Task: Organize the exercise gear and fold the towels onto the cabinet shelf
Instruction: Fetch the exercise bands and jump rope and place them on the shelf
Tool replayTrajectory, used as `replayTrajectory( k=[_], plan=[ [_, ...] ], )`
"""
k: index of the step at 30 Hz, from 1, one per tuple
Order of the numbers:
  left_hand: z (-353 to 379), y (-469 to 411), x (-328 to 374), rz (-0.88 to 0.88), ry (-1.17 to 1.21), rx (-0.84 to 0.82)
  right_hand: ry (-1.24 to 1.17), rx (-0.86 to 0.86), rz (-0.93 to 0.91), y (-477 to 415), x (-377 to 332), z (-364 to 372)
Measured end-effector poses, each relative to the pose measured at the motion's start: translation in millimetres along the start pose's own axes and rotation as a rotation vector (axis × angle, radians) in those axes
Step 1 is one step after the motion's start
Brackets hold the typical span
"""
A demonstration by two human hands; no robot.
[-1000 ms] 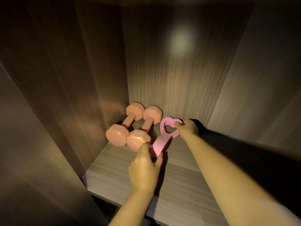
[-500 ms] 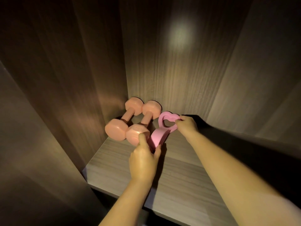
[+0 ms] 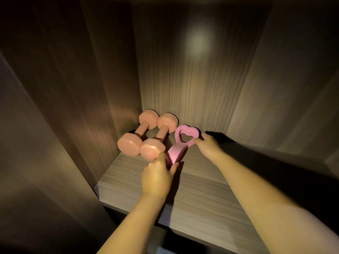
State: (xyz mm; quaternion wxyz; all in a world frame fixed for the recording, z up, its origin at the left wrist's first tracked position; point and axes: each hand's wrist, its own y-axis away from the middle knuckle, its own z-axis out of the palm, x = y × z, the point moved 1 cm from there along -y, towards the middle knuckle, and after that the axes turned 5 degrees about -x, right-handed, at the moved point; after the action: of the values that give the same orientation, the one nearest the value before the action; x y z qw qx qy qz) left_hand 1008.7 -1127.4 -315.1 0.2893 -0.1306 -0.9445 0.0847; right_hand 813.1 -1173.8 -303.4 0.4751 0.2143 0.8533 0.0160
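Two peach-pink dumbbells (image 3: 145, 136) lie side by side in the back left corner of the wooden cabinet shelf (image 3: 201, 195). Right beside them stands a pink exercise tool with a heart-shaped loop (image 3: 181, 143), resting on its edge. My left hand (image 3: 157, 176) pinches its near end, thumb close to the nearer dumbbell's head. My right hand (image 3: 207, 145) grips the heart-shaped far end from the right. No towels are in view.
The cabinet's left wall (image 3: 73, 107), back panel (image 3: 192, 79) and right wall (image 3: 284, 98) close in the shelf on three sides. The shelf's front edge (image 3: 174, 224) runs across below my forearms. Lighting is dim.
Both hands have kept their hold on the pink tool and shifted it slightly closer to the dumbbells and the back wall. The dumbbells have not moved.
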Motion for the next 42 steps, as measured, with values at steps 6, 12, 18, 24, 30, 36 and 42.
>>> replayTrajectory(
  k=[6,12,18,24,30,36,42],
  plan=[
    [-31.5,13.9,16.7,-0.073,-0.146,-0.052,0.435,-0.066,-0.015,58.2,6.4,-27.3],
    [-83.3,64.6,47.0,-0.069,-0.386,-0.237,0.803,-0.038,-0.066,168.6,-1.6,-57.8],
    [-126.8,161.8,64.7,0.1,-0.319,-0.234,0.922,0.016,-0.116,308.6,4.9,-72.8],
    [-130.8,218.5,68.4,0.221,-0.219,-0.135,0.966,0.116,-0.223,375.3,22.2,-58.7],
    [-125.3,179.8,83.0,0.206,-0.286,-0.285,0.978,0.016,-0.102,342.6,10.5,-59.5],
    [-164.2,163.0,137.5,0.21,-0.235,-0.486,0.878,-0.095,0.039,355.0,-37.6,-105.7],
    [-224.1,175.2,193.8,0.286,-0.3,-0.763,0.842,-0.149,0.194,425.0,-73.1,-157.0]
  ],
)
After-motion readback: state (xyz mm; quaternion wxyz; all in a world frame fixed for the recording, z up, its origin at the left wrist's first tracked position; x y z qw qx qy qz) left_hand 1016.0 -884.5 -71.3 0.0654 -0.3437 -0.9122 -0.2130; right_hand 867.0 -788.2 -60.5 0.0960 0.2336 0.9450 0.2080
